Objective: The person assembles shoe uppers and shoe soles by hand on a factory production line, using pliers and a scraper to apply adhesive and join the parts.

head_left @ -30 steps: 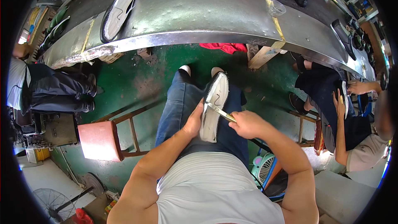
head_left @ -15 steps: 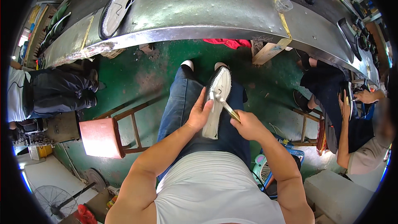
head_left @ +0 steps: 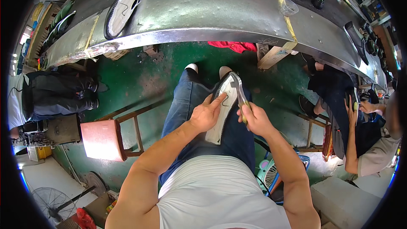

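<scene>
Sole-up over my lap lies a black shoe (head_left: 223, 114), its pale underside edged with dark gathered upper and marked by a thin dark squiggle. My left hand (head_left: 206, 113) steadies it from the left side, with some digits resting on the pale underside and the others around its edge. In my right hand (head_left: 256, 120) is a hammer (head_left: 241, 94) with a curved metal head and a yellowish handle. The hammer head is over the toe end of the shoe, at its right edge. Whether it touches the shoe I cannot tell.
A metal-edged bench (head_left: 203, 15) curves across the front, bearing another sole-up shoe (head_left: 123, 10) and a clear cup (head_left: 289, 7). A stool (head_left: 101, 140) stands left, a fan (head_left: 267, 174) by my right hip. A seated person (head_left: 339, 101) works at right; another person (head_left: 55, 93) is at left.
The hammer has moved from the middle of the underside up to the toe's right edge, and its handle is now more upright. My left hand has shifted slightly further onto the underside.
</scene>
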### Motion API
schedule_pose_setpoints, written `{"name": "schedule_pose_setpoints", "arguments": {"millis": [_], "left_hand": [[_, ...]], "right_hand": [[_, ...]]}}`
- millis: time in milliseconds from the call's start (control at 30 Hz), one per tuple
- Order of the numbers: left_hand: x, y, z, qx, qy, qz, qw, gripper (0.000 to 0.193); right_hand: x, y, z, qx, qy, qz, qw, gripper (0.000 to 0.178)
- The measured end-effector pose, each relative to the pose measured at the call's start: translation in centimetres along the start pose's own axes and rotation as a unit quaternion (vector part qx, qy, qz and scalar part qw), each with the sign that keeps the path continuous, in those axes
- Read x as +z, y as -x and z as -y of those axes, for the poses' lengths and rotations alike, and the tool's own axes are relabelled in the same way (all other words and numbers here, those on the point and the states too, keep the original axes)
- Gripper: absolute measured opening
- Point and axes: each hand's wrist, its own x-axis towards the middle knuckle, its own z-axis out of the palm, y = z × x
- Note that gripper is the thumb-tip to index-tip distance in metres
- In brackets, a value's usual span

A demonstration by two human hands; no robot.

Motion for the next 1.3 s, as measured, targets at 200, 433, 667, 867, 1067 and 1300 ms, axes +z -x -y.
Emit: {"name": "schedule_pose_setpoints", "arguments": {"millis": [200, 433, 667, 867, 1067, 1300], "left_hand": [[1.3, 0.4, 0.8, -0.074, 0.099, -0.051, 0.991, 0.075], [0.1, 0.1, 1.9, -0.117, 0.156, 0.015, 0.981, 0.082], [-0.7, -1.2, 3.5, -0.139, 0.429, 0.109, 0.886, 0.086], [-0.9, -1.5, 3.0, -0.177, 0.418, 0.139, 0.88, 0.084], [-0.2, -0.8, 3.0, -0.153, 0.388, 0.1, 0.903, 0.08], [4.4, 5.7, 5.5, -0.05, 0.332, 0.159, 0.929, 0.094]], "right_hand": [[0.1, -1.9, 2.4, -0.106, 0.191, -0.021, 0.976, 0.044], [1.9, 0.4, 0.3, -0.147, 0.279, -0.045, 0.948, 0.041], [0.2, 3.5, 0.7, 0.049, 0.118, 0.081, 0.988, 0.024], [1.5, 6.4, -1.0, -0.119, 0.363, 0.091, 0.92, 0.044], [2.5, 7.0, -0.5, -0.114, 0.455, 0.071, 0.881, 0.041], [-1.5, 5.5, -1.7, 0.072, 0.229, 0.21, 0.948, 0.029]]}}
